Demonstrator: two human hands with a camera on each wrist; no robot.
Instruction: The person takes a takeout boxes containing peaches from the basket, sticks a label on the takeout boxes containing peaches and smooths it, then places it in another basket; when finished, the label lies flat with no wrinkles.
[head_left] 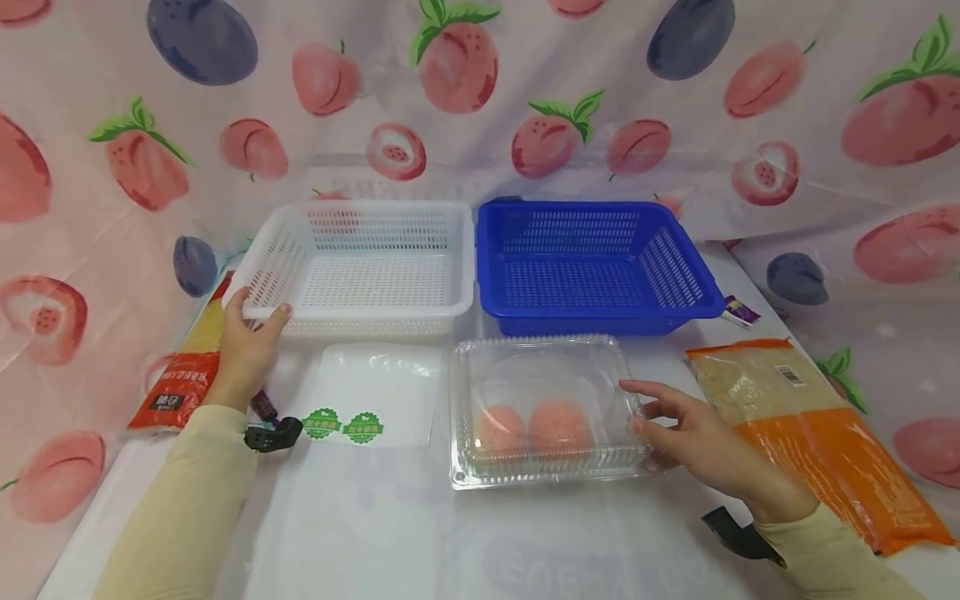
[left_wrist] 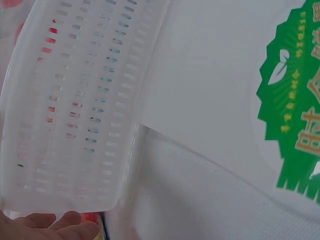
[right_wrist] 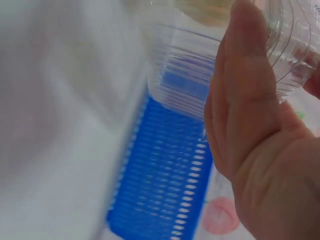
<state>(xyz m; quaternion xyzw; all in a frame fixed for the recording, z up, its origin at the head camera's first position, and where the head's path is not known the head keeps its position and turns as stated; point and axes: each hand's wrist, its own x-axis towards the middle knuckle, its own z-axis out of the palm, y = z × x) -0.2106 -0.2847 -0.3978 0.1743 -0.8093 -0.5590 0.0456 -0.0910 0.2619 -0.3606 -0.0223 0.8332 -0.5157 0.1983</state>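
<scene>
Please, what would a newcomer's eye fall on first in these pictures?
Likely the bright blue basket, standing beside the white basket on the table. Next comes the clear box in front of the blue one, with two pink balls showing inside. Behind both baskets hangs a fruit-printed cloth.

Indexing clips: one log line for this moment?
left hand: at white basket corner | right hand: holds clear container edge | inside: two pink round items
</scene>
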